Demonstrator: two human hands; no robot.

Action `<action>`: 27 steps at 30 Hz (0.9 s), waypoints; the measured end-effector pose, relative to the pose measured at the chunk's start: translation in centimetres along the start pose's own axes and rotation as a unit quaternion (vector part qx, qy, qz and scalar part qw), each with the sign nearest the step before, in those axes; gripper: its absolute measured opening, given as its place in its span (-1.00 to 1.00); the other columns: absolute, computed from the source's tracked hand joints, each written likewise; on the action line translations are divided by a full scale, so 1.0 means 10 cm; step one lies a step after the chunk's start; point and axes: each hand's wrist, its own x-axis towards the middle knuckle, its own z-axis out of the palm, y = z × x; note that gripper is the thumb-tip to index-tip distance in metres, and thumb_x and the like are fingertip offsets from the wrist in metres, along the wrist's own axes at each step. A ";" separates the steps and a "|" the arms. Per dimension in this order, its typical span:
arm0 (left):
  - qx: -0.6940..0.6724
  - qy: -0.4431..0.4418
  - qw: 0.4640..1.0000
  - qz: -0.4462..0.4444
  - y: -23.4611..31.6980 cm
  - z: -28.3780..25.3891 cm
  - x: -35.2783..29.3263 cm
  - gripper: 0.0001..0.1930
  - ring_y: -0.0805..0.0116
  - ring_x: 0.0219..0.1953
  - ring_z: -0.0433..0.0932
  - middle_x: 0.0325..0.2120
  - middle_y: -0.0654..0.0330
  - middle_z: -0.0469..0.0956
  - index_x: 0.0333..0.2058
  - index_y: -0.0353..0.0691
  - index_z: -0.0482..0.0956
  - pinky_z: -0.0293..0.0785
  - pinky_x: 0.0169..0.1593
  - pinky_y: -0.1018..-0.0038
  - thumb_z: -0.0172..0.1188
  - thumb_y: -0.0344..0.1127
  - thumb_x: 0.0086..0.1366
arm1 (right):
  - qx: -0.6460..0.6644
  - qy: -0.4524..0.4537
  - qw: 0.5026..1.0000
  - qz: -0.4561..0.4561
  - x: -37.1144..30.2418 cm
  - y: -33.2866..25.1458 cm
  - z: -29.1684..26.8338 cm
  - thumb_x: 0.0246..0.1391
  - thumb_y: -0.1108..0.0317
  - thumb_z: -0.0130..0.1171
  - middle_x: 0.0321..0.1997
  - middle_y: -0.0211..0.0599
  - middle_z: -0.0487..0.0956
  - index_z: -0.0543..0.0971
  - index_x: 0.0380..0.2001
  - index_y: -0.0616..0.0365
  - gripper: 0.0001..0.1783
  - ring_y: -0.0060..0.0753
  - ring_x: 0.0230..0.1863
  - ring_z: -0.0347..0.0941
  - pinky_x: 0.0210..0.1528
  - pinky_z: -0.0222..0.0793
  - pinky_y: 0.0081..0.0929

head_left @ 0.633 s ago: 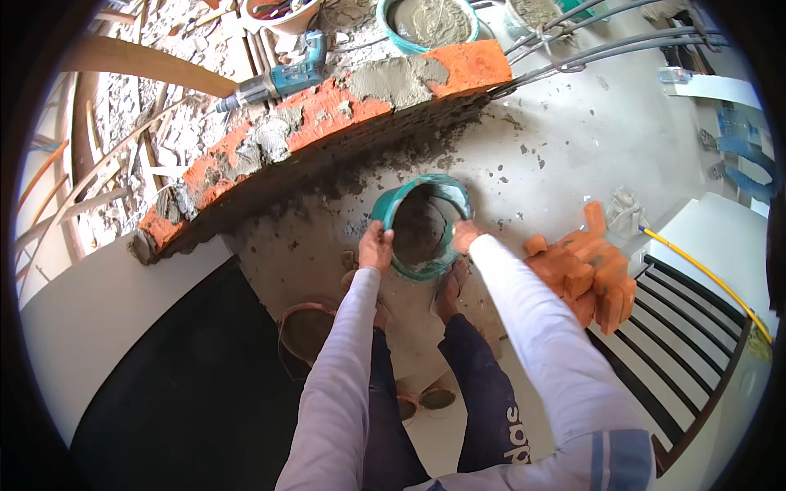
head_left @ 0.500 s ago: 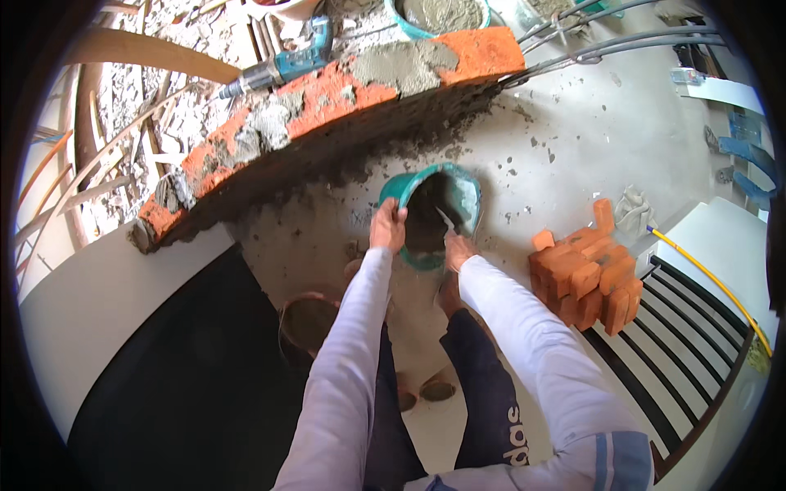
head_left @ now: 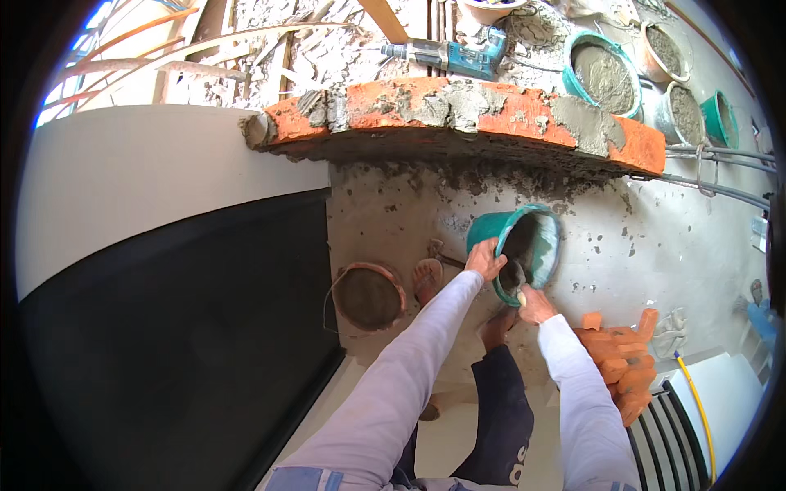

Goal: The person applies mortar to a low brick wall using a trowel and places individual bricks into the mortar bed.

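A green bucket (head_left: pixel 489 231) is tilted on the floor, its mouth turned toward me and to the right. My left hand (head_left: pixel 486 261) grips the bucket's near left rim. In my right hand (head_left: pixel 537 305) is a trowel (head_left: pixel 513 277), held by its pale handle, with the blade inside the bucket's mouth. Grey mortar residue lines the inside wall; the dark bottom is hard to make out. Beyond the bucket runs a low brick wall (head_left: pixel 524 114) with patches of mortar on top.
A mortar-filled bucket (head_left: pixel 366 296) stands left of my foot. Stacked orange bricks (head_left: pixel 618 356) lie at right beside black railings (head_left: pixel 667 434). Behind the wall are a teal power drill (head_left: pixel 454 56), rubble and several mortar buckets (head_left: pixel 606 78). Grey conduits (head_left: pixel 729 155) stick out from the wall's right end.
My view has swung left, so the scene sits farther right. The trowel blade has shifted toward the bucket's near rim. My left hand keeps its hold on the rim.
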 end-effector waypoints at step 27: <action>-0.342 0.211 0.915 0.029 1.33 -2.53 -2.86 -0.88 0.62 -0.51 0.28 -0.59 0.44 0.38 -0.49 -0.23 0.46 0.26 -0.42 0.55 0.25 -0.41 0.12 | 0.232 -0.395 0.888 -0.052 -1.82 -2.83 -1.50 -0.03 0.56 0.17 -0.65 -0.40 0.39 0.36 -0.16 0.20 -0.67 -0.60 -0.78 0.31 -0.76 0.25 -0.54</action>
